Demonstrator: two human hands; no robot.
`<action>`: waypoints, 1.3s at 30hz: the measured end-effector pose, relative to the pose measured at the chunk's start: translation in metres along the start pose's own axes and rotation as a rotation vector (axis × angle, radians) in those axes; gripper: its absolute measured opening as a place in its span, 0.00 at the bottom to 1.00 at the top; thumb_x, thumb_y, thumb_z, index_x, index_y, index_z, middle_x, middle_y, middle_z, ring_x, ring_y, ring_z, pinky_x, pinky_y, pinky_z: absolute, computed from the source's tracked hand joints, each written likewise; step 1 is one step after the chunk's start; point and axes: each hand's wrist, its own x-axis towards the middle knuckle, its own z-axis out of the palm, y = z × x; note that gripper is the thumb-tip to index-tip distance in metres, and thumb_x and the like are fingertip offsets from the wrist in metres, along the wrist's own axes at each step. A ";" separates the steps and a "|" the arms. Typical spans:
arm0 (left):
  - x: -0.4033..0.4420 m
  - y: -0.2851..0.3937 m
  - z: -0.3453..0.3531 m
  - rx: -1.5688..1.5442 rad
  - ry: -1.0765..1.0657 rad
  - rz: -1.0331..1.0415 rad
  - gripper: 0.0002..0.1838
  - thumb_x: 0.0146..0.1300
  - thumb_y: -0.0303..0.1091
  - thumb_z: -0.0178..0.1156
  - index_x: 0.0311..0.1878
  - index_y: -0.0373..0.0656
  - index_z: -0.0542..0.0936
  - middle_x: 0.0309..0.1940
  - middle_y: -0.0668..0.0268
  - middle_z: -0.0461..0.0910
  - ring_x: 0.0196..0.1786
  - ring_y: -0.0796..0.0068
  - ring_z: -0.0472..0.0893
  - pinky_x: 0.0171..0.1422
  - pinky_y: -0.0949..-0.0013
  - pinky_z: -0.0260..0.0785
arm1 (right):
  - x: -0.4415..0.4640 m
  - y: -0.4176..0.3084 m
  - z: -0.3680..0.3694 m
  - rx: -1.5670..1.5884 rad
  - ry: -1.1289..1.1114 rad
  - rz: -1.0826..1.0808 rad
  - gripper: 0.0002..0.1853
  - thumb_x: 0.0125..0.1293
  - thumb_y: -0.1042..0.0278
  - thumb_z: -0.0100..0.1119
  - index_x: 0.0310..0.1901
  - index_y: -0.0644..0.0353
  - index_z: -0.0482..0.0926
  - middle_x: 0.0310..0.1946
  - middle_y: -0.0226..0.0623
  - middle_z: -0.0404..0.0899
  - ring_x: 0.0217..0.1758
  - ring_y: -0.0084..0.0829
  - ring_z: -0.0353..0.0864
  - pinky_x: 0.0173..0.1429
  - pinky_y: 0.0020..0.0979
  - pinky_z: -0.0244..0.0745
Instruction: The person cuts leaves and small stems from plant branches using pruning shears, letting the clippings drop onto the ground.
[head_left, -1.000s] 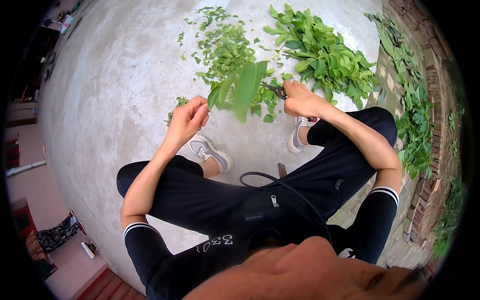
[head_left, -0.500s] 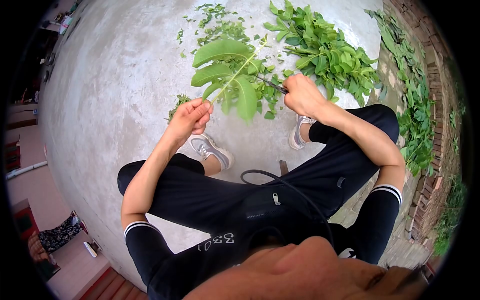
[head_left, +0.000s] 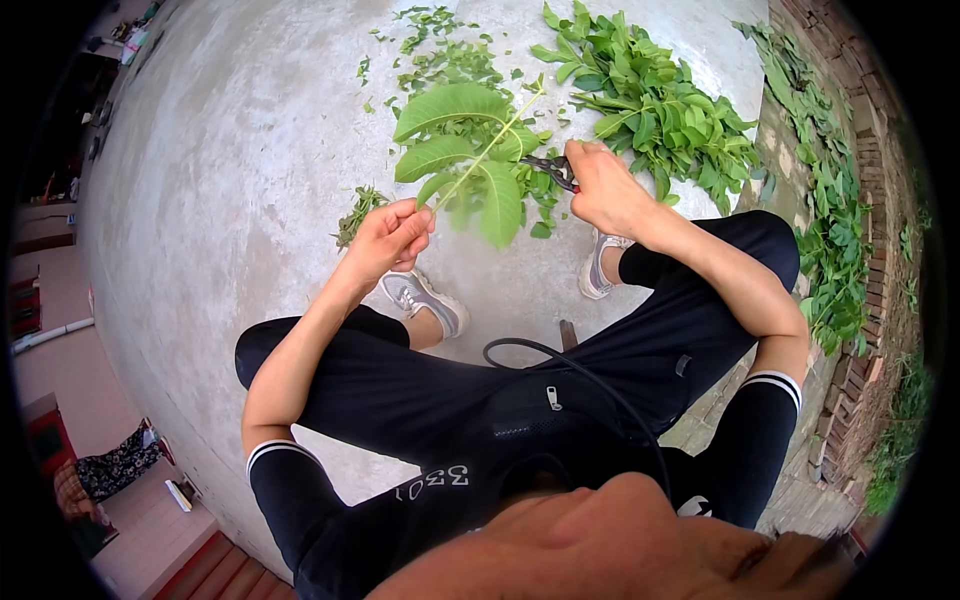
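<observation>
My left hand [head_left: 393, 238] pinches the lower end of a leafy stem [head_left: 487, 150], whose broad green leaves spread up and to the right. My right hand [head_left: 608, 188] is wrapped round dark pruning shears [head_left: 553, 171]. The shears point left, close to the leaves on the stem's right side, and their blades look slightly apart. Whether they touch a leaf I cannot tell. Beneath and beyond the stem, cut leaf pieces [head_left: 450, 60] lie scattered on the concrete. A heap of leafy branches [head_left: 670, 115] rests past my right hand.
A small pile of clippings [head_left: 362, 212] lies beside my left hand. My two shoes [head_left: 425, 300] stand on the concrete floor [head_left: 230, 170]. A black cable [head_left: 580, 375] loops over my lap. More greenery [head_left: 832, 240] lines the right edge near bricks. Another person [head_left: 85, 490] is partly visible at lower left.
Since a second ago the stem has turned so its leaves face up flat. My left hand has shifted slightly right, and the shears now show apart blades near the stem.
</observation>
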 end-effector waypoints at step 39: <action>0.003 -0.010 -0.002 0.338 0.213 0.227 0.10 0.79 0.34 0.49 0.42 0.39 0.75 0.20 0.76 0.66 0.18 0.91 0.57 0.21 0.80 0.48 | 0.013 -0.003 -0.025 0.221 -0.448 0.203 0.17 0.41 0.79 0.54 0.38 0.72 0.69 0.29 0.57 0.73 0.31 0.57 0.70 0.35 0.46 0.66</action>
